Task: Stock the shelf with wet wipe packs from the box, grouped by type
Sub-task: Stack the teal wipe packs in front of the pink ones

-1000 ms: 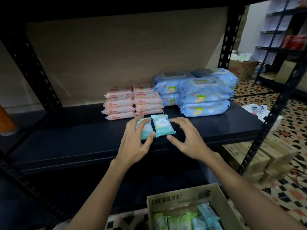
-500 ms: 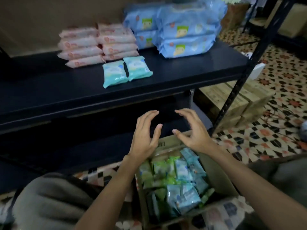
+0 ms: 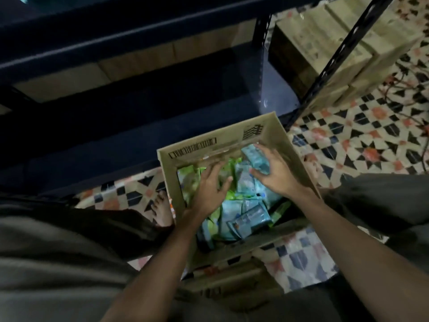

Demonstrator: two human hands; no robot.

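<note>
An open cardboard box [image 3: 192, 147] stands on the floor between my knees, filled with small green wet wipe packs [image 3: 190, 175] and small blue wet wipe packs [image 3: 248, 219] lying jumbled. Both my hands are inside it. My right hand [image 3: 278, 173] grips one blue pack [image 3: 254, 158] at the box's far right, thumb under it and fingers over its top. My left hand [image 3: 209, 189] lies with spread fingers on the green packs at the far left and holds nothing. Only the dark front edge of the shelf [image 3: 139, 26] shows at the top.
A lower dark shelf board [image 3: 139, 101] lies just beyond the box. A black perforated upright [image 3: 336, 59] slants at the right, with stacked cardboard cartons [image 3: 348, 43] behind it. My bare foot [image 3: 162, 210] is left of the box on the patterned tile floor [image 3: 359, 135].
My view has tipped down from the shelf to the box. Both hands left the two blue packs on the shelf and dropped into the box, where the right hand took hold of a blue pack.
</note>
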